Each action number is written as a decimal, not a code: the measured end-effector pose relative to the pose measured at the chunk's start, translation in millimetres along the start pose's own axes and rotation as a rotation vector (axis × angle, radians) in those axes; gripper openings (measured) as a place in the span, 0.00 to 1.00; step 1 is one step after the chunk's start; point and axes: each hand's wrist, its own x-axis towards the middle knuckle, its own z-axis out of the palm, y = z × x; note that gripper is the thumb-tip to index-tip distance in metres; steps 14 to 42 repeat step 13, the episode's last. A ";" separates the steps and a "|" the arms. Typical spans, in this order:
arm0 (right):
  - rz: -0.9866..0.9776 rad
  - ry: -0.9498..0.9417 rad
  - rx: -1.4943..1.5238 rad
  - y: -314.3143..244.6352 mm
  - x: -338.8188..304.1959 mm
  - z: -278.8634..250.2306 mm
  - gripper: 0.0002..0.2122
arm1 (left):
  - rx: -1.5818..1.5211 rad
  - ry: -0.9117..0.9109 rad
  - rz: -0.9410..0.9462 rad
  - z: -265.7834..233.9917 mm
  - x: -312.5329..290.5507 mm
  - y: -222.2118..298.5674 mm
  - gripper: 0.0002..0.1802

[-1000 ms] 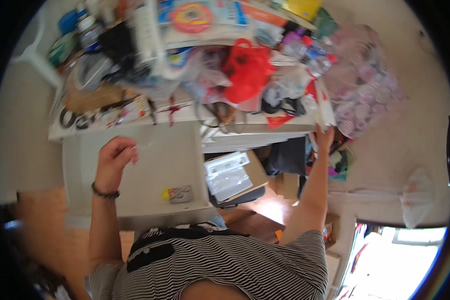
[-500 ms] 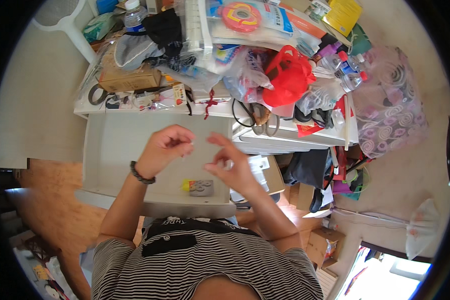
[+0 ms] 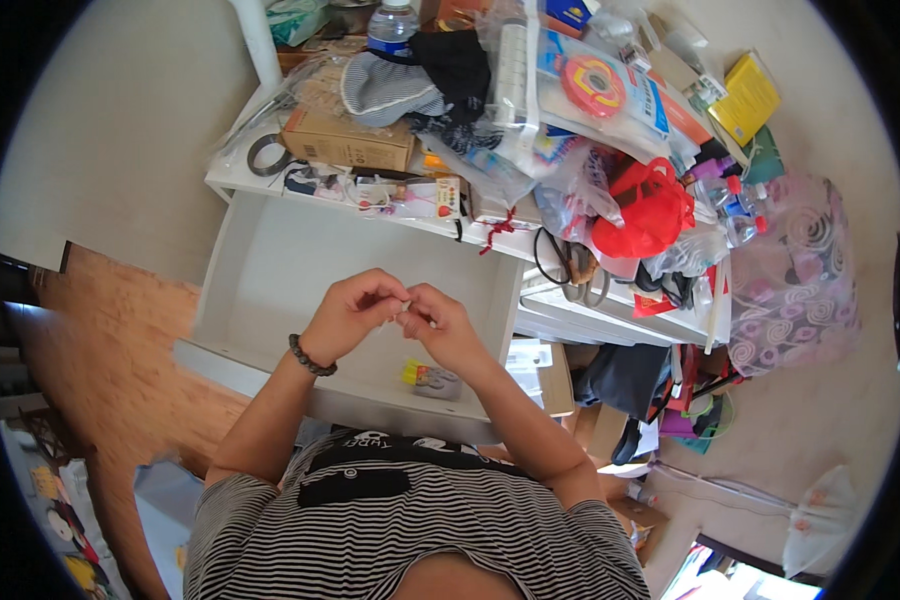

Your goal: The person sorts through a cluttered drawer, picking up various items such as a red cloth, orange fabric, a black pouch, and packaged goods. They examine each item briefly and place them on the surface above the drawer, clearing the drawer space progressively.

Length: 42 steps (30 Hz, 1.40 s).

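Above a pulled-out white drawer, my left hand and my right hand meet at the fingertips. Both are closed in a pinch around a tiny whitish piece, too small to name. A dark beaded bracelet circles my left wrist. Below my right hand, on the drawer floor near its front, lies a small packet with a yellow end and grey round shapes.
The cabinet top behind the drawer is crowded: a cardboard box, a black tape roll, a red bag, a roll of red-and-yellow tape and plastic bottles. Scissors hang over the edge at right.
My hands were apart and have come together at the fingertips. My right hand's fingers have closed from a loose spread. The whole view has shifted and tilted.
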 end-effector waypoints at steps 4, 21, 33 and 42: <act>-0.119 0.120 -0.120 1.5 4.2 2.6 0.02 | -0.214 0.016 -0.033 -42.5 -20.5 -5.5 0.07; -0.049 0.039 -0.263 -15.6 25.5 32.1 0.02 | -0.651 0.220 0.005 -84.5 -33.5 -24.2 0.14; -0.049 0.039 -0.263 -15.6 25.5 32.1 0.02 | -0.651 0.220 0.005 -84.5 -33.5 -24.2 0.14; -0.049 0.039 -0.263 -15.6 25.5 32.1 0.02 | -0.651 0.220 0.005 -84.5 -33.5 -24.2 0.14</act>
